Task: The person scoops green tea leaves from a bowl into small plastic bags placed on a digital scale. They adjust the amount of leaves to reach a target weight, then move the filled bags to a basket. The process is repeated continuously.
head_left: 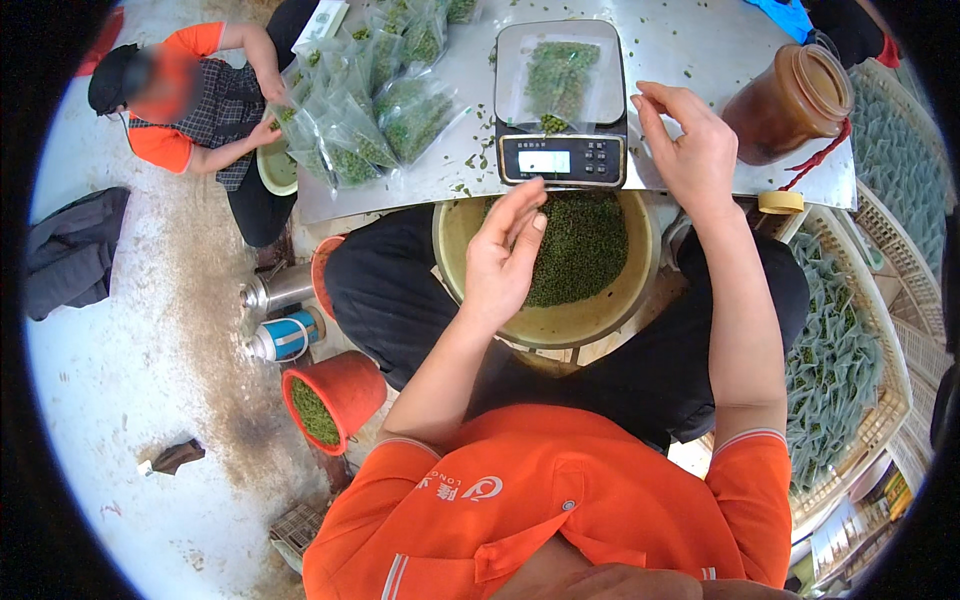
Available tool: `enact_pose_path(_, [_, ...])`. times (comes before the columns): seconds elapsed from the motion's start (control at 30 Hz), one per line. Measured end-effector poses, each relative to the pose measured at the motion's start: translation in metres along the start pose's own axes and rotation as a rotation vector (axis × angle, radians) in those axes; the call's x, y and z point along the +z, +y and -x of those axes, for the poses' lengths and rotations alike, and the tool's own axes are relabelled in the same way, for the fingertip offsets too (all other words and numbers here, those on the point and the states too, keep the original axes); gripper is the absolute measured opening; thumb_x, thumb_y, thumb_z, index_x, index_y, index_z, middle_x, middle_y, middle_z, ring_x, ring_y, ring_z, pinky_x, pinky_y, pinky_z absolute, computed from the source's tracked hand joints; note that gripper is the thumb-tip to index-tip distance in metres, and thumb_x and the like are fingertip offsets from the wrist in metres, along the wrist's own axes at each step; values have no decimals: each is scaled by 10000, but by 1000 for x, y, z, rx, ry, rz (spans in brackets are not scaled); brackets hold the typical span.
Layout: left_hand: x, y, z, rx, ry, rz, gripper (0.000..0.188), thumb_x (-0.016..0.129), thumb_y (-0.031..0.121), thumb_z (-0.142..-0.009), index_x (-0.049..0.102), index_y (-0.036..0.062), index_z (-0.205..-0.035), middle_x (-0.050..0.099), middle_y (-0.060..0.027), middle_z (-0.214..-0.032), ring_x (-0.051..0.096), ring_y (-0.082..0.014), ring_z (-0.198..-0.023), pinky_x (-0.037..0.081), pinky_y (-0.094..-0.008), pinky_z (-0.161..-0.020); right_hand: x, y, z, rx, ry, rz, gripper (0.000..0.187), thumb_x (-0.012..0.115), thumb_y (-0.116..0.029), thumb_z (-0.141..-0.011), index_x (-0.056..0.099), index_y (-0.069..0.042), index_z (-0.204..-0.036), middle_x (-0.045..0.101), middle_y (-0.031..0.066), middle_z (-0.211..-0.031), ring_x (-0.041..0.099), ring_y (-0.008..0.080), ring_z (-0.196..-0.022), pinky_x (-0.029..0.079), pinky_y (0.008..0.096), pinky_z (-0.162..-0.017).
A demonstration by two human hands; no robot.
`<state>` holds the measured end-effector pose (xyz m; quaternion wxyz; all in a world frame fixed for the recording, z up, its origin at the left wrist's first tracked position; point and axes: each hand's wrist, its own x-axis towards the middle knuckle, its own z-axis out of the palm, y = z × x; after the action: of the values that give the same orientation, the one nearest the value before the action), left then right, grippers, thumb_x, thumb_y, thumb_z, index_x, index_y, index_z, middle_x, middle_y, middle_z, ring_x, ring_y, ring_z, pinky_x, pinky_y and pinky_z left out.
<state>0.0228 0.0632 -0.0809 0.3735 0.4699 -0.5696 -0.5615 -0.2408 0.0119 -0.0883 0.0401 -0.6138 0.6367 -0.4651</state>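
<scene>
A clear plastic bag (563, 82) of small green berries, like green peppercorns, lies on the pan of a digital scale (562, 158) with a lit display. My right hand (693, 150) is raised just right of the scale, thumb and fingers apart, nothing in it. My left hand (503, 255) hovers above the left part of a round tan basin (645, 285), just below the scale. Its fingers are stretched out and it holds nothing. The basin sits between my legs and contains a heap of loose green berries (583, 250), partly covered by my left hand.
Filled bags (410, 115) pile up left on the metal table (680, 50). A brown jar (790, 105) with a red cord stands right, near a yellow lid (781, 203). Baskets of bags (825, 360) flank me; a red bucket (340, 395) stands left. A co-worker (205, 110) sits at upper left.
</scene>
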Motion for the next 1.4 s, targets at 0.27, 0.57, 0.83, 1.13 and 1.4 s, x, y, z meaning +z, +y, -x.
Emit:
enact_pose_path(0.27, [19,20,-28,198,24,-331,461,621,-51,-1011,579,15,-1466,551,-165,-1476,684,-201,-1174,546,-307,-992,18,-20,0,-331,-68,67,260,753,-78,-859,713,-74,-1116,677,123,-1331,652,359,-1231,532,463,-1042])
enact_pose_path(0.57, [16,36,-83,521,72,-931,380,604,-8,-958,646,18,-1335,660,-222,-1384,676,-373,-1218,573,-468,-976,22,-58,23,-53,-175,-451,150,702,-20,-952,661,-11,-1096,582,213,-1505,600,443,-1331,507,496,-1112])
enact_pose_path(0.83, [6,130,-66,579,-192,-1196,373,673,9,-895,707,75,-1260,724,-153,-1280,705,-357,-1125,556,-440,-978,26,-58,5,-99,-84,-178,608,818,11,-755,661,-91,-1333,697,155,-1313,674,373,-1196,579,449,-937])
enact_pose_path(1.13, [9,128,-69,434,-308,-1279,456,701,29,-893,677,135,-1336,645,-135,-1392,635,-401,-1227,490,-545,-1050,34,-55,1,-111,18,-205,480,795,-6,-764,722,-94,-1230,747,97,-1190,734,333,-1027,609,404,-850])
enact_pose_path(1.4, [8,109,-63,508,-273,-1262,405,704,39,-894,680,114,-1291,654,-139,-1306,630,-388,-1191,466,-511,-1061,33,-53,3,-234,57,-111,406,807,-33,-746,750,-78,-1145,753,80,-1131,732,293,-1004,601,383,-855])
